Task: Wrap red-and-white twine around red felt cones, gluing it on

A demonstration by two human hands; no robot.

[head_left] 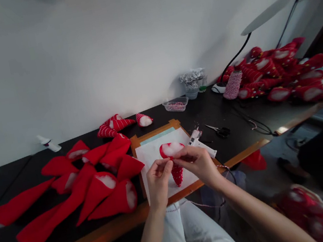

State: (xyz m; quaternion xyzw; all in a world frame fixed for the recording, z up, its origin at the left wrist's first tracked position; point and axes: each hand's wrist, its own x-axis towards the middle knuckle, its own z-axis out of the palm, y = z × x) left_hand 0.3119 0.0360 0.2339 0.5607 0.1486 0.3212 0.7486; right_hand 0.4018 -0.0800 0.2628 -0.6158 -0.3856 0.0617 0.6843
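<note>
A small red fabric cone (177, 176) with white dashes is between my hands, above a sheet of white paper (152, 160). White stuffing (172, 149) bulges from its wide end, and its point is toward me. My left hand (159, 179) pinches it at the middle from the left, thumb and fingers together. From the right, my right hand (198, 163) pinches the same spot. Whatever fine thing may be between the fingertips is hidden. Just beyond my right hand lies a white glue gun (198, 141). Red-and-white twine (203, 205) hangs across my lap.
Several plain red stuffed cones (97, 182) lie to the left. Scissors (218, 130), a clear tray (176, 105), a twine spool (232, 85) and a lamp (273, 11) stand beyond. A red heap (280, 70) covers the right end. Wooden edging (101, 240) borders the table.
</note>
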